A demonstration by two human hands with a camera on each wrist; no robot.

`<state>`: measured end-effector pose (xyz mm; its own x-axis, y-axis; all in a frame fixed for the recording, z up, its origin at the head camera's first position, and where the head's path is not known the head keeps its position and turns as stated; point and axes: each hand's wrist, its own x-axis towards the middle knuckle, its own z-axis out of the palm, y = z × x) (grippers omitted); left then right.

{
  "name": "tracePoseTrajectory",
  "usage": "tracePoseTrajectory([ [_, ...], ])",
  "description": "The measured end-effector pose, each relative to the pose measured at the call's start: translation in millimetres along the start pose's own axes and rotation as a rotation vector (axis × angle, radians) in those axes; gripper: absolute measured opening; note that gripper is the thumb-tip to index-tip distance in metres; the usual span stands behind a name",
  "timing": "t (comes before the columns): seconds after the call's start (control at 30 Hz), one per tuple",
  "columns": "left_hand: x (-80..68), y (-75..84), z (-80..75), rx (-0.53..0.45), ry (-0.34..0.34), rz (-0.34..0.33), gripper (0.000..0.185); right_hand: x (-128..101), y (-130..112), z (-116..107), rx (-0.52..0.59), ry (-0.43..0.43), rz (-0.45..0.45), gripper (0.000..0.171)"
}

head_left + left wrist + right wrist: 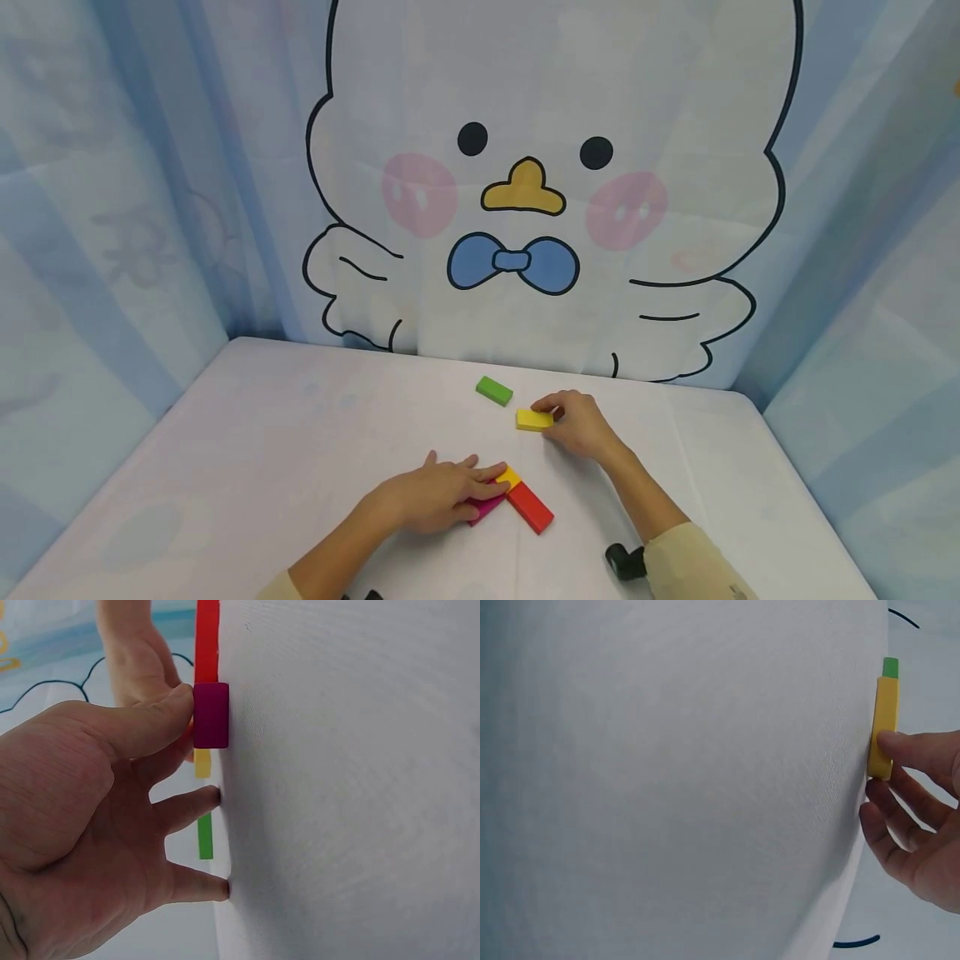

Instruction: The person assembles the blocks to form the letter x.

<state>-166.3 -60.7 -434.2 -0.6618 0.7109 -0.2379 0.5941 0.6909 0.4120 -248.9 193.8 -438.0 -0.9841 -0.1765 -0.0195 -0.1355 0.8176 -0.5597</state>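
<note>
My left hand lies over a magenta block and reaches an orange-yellow block, its fingers spread and fairly straight. In the left wrist view the thumb touches the magenta block while two fingertips rest on the tabletop. A red block meets the orange-yellow one at a corner, forming an angled shape with the magenta piece. Farther back, my right hand pinches the right end of a yellow block between thumb and fingers, low at the table surface.
A green block lies behind and left of the yellow one. Near the right sleeve is a black object. A curtain with a cartoon bird rises along the table's back edge, and blue-white curtains flank both sides.
</note>
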Motion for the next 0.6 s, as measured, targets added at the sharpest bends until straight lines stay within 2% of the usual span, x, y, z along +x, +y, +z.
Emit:
tracePoseTrajectory([
  [0.6,-0.1,2.0,-0.5,0.002,-0.007,-0.014,0.055,0.5,-0.3,-0.1,-0.023,0.005,0.009,0.034],
])
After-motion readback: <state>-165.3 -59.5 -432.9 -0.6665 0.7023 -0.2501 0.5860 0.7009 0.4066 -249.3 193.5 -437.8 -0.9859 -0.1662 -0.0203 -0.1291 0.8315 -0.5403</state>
